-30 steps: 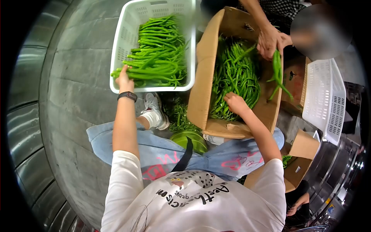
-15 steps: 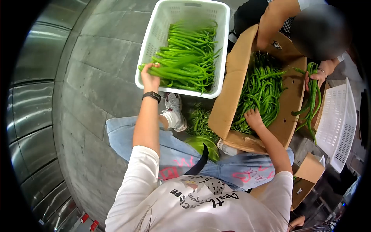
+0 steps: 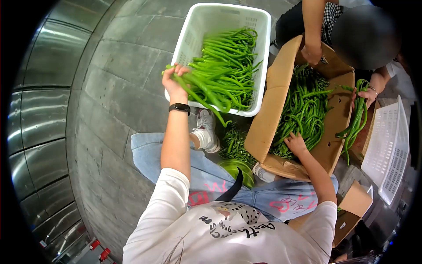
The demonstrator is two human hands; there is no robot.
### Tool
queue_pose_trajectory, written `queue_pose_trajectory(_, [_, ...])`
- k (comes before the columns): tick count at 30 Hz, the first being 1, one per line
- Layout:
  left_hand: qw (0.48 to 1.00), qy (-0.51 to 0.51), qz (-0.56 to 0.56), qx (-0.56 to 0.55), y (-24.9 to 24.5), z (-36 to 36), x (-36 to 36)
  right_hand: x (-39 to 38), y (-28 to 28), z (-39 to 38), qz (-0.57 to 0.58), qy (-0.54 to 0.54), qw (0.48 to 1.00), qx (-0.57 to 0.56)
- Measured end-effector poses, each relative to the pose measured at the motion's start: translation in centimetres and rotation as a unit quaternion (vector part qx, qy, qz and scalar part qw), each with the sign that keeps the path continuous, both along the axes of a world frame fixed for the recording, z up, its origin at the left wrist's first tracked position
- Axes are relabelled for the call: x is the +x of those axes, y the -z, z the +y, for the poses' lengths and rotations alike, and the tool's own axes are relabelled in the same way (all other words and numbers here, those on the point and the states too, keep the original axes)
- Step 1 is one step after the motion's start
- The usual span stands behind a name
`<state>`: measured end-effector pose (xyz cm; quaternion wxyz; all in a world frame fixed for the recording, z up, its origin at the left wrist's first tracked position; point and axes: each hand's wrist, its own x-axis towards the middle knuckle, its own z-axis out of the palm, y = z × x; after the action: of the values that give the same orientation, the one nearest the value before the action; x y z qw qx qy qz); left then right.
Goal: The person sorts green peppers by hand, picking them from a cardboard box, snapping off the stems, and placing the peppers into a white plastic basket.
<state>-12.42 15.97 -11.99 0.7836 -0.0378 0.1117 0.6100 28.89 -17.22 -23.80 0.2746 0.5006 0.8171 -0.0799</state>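
My left hand is closed around the stem ends of some long green peppers at the near left corner of a white basket. More peppers lie lengthwise inside that basket. Over the near end of a cardboard box, my right hand touches the heap of green peppers. Its fingers are bent into the heap, and whether they grip any pepper cannot be made out.
Across the box, another person's hand holds a pepper bunch; their other hand is at the box's far end. A white crate leans at right. Small green pieces and a green bowl are between my legs.
The peppers in my left hand have lifted and swung toward me, some now hanging over the basket's near rim. The view has shifted slightly. My right hand remains at the heap.
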Motion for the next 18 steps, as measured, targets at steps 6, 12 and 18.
queue_pose_trajectory(6, [0.958,-0.015,0.211,-0.194,6.3,1.3,-0.9,0.3,0.2,0.6,0.001,-0.057,0.998,-0.017])
queue_pose_trajectory(12, [0.628,-0.137,0.750,-0.155,6.8,-1.3,0.1,1.2,-0.9,0.5,0.021,-0.064,0.998,-0.020])
queue_pose_trajectory(18, [0.320,-0.153,0.934,-0.046,5.3,-2.5,0.5,1.5,-0.4,0.6,0.023,-0.047,0.997,-0.059])
